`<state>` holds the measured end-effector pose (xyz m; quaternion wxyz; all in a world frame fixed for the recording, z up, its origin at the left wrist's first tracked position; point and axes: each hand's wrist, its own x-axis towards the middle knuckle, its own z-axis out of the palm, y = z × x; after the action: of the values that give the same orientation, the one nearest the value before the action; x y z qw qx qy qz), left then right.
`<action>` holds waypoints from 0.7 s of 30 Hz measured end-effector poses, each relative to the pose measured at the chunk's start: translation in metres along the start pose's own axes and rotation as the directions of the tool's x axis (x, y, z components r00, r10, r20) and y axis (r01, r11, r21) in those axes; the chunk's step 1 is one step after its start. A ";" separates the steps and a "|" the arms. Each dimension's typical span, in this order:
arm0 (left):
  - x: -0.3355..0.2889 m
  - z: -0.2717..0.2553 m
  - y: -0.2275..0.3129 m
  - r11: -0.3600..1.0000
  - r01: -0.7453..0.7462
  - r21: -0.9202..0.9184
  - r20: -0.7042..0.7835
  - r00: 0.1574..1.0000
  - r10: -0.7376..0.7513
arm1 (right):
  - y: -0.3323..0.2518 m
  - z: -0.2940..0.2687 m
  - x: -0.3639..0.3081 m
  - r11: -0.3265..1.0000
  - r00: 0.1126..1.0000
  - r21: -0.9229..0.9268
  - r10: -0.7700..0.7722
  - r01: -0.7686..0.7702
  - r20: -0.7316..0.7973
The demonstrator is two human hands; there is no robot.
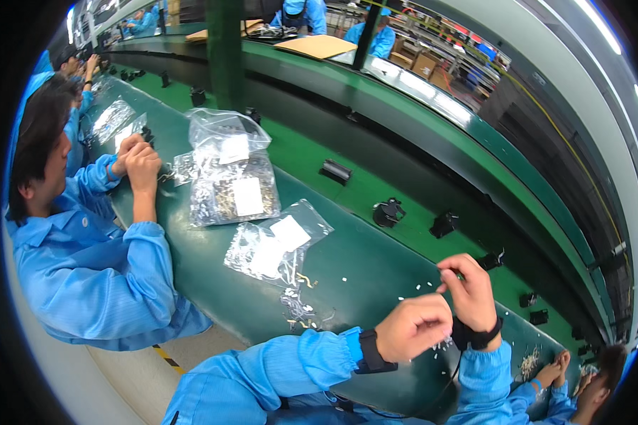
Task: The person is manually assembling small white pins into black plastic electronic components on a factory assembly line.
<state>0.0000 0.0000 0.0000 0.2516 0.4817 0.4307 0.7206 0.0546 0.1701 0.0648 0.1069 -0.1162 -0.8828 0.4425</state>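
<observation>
My left hand [415, 327] is raised over the green table [361, 312], its fingers curled in toward the palm. Just right of it and slightly farther off, my right hand [473, 294] has its thumb and forefinger close together, as in a pinch. Whatever either hand holds is too small or hidden to make out. Black bands circle both wrists, and a dark cord hangs by the right one. Small white pieces [442, 346] lie beneath the hands, with more scattered beyond them. To the left rests a loose pile of small clear and yellowish parts [298, 310].
A flat clear bag [312, 221] and a bulging clear bag [213, 195] of small parts lie farther left. Several black devices [388, 211] stand along the green conveyor [305, 180]. Co-workers in blue sit at left [92, 276] and far right [560, 404], near a pale pile [529, 363].
</observation>
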 end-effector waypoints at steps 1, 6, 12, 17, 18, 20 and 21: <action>0.004 0.005 0.005 0.997 0.070 -0.016 -0.116 0.991 -0.071 | 0.003 -0.009 -0.018 1.000 0.997 0.007 0.030 -0.029 -0.066; 0.005 0.003 -0.001 0.958 0.158 0.239 -0.175 0.978 -0.117 | 0.015 0.000 -0.094 0.895 0.977 0.417 0.203 -0.158 -0.066; -0.001 0.019 -0.010 0.937 0.188 0.294 0.022 0.979 -0.204 | 0.048 0.006 -0.119 0.908 0.975 0.411 0.161 -0.084 -0.156; -0.001 0.023 -0.013 0.891 0.220 0.398 0.070 0.961 -0.269 | 0.045 0.001 -0.123 0.947 0.986 0.310 0.125 -0.084 -0.115; 0.000 0.024 -0.013 0.886 0.228 0.403 0.077 0.957 -0.281 | 0.044 0.000 -0.124 0.955 0.988 0.288 0.108 -0.071 -0.112; 0.000 0.028 -0.011 0.883 0.257 0.393 0.045 0.954 -0.297 | 0.046 -0.003 -0.125 0.959 0.989 0.277 0.097 -0.063 -0.110; 0.000 0.028 -0.011 0.878 0.267 0.397 0.048 0.949 -0.311 | 0.047 -0.003 -0.125 0.964 0.993 0.261 0.074 -0.048 -0.091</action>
<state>0.0247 0.0160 -0.0050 0.2799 0.4912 0.6164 0.5481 0.1791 0.1625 0.0176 0.1513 -0.1503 -0.8073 0.5503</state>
